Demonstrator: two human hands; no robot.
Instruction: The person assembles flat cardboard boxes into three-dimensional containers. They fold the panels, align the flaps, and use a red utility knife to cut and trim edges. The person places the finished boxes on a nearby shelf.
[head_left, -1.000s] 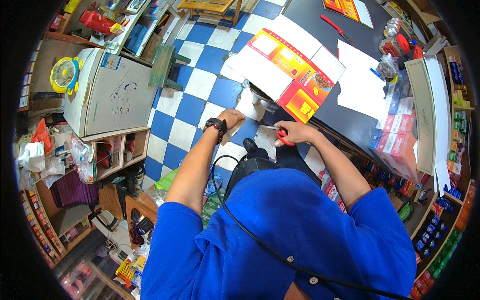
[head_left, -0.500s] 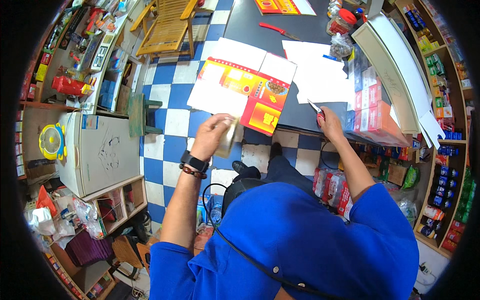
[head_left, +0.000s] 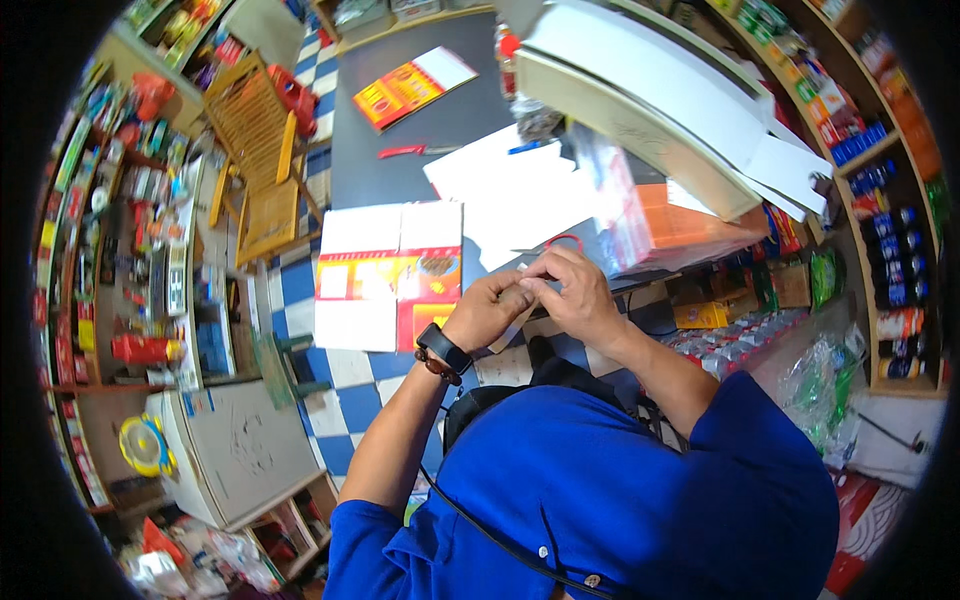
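My left hand (head_left: 490, 312) and my right hand (head_left: 573, 293) meet at the table's near edge, fingertips pinched together. A pale yellowish, partly see-through thing (head_left: 511, 335) hangs under my left fingers; its kind is hidden by the hand. What my right fingertips pinch is too small to make out. Just beyond my right hand are red-handled scissors (head_left: 565, 238), their blades toward the left at the edge of the white sheets (head_left: 520, 195). To the left lies an unfolded red and yellow printed carton (head_left: 385, 255), partly over the table edge.
Farther back on the dark table (head_left: 390, 180) lie a red-handled knife (head_left: 402, 151) and another red and yellow carton piece (head_left: 410, 88). Plastic-wrapped boxes (head_left: 680, 225) and a long pale box (head_left: 640, 120) stand at right. A wooden chair (head_left: 255, 160) stands at left.
My right hand has left the scissors and come left to meet my left hand. My left hand, with the pale thing, has moved right, off the carton's corner. The view has turned.
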